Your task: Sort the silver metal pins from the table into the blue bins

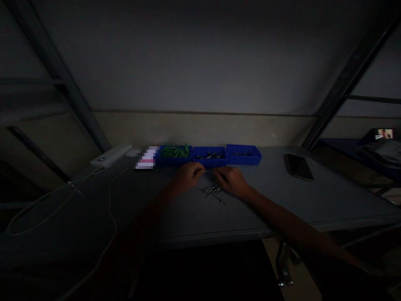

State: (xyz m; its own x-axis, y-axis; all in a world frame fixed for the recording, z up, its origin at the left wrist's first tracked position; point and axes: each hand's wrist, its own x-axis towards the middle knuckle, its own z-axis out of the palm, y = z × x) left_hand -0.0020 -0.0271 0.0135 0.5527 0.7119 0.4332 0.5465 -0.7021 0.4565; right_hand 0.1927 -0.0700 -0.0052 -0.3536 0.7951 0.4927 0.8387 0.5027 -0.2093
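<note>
My left hand (189, 174) is closed, its fingertips pinching a small part too dim to name. Facing it, my right hand (232, 179) is also closed, thumb and finger together at a thin, shiny piece between the hands. Both hands are just above the grey table (188, 217). Below them lies a small pile of thin metal pins with thicker ends (213, 190), and one more metal pin (221, 201) sits apart, nearer the front edge. Behind the hands, the middle blue bin (209, 162) holds small metal parts.
A left blue bin (173, 161) holds green pieces; a right blue bin (247, 160) holds small dark metal parts. A phone (298, 167) lies at right. At left are a white power bank (112, 156), a cable (110, 200) and a pixelated card (147, 158). Metal frame posts rise both sides.
</note>
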